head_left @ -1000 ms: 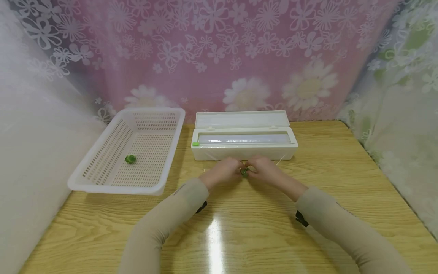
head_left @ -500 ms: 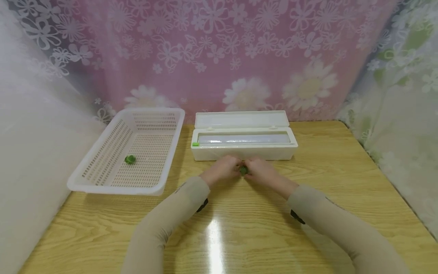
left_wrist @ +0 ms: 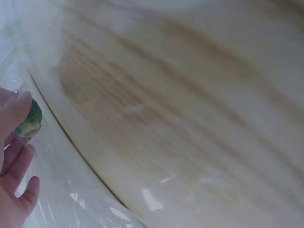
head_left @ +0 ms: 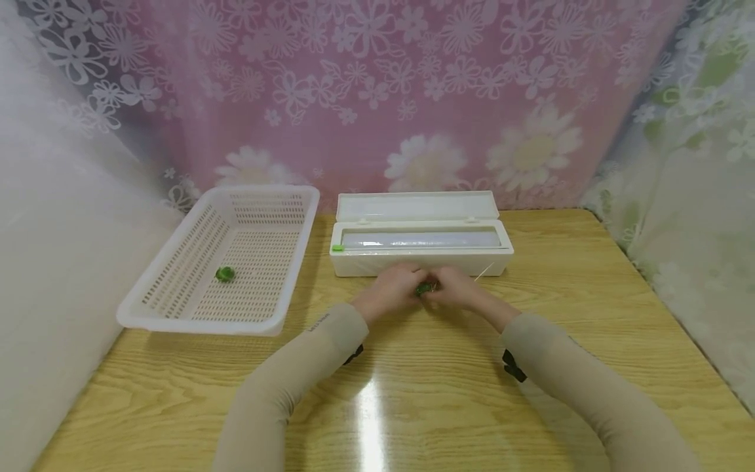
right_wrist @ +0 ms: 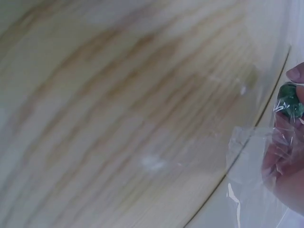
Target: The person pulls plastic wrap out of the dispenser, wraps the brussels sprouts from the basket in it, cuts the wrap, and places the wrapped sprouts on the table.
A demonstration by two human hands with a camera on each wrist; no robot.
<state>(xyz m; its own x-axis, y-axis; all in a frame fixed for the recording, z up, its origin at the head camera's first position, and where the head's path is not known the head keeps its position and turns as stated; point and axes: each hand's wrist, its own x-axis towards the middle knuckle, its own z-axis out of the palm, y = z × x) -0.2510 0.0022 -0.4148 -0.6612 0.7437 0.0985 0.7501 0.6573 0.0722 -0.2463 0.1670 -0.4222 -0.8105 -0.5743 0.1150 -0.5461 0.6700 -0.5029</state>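
Observation:
In front of the white cling film dispenser (head_left: 421, 262), both hands meet around a small Brussels sprout (head_left: 423, 289). My left hand (head_left: 392, 288) pinches it with thumb and fingers, and in the left wrist view its pale base (left_wrist: 31, 127) shows beside the thumb. From the other side my right hand (head_left: 457, 288) grips the sprout and the clear film over it. That cling film (right_wrist: 240, 152) hangs in loose folds around the right fingers in the right wrist view. Much of the sprout is hidden by the fingers.
The dispenser's lid (head_left: 417, 206) stands open behind the film roll (head_left: 421, 240), with a green cutter slide (head_left: 337, 248) at the left of its front edge. A white plastic basket (head_left: 289, 275) on the left holds another sprout (head_left: 225, 274). Floral curtains surround the wooden table (head_left: 448, 393).
The hands have stayed together at the sprout, shifting slightly toward the dispenser while the fingers moved around it. The left forearm has moved a little to the right. Basket and dispenser have not moved.

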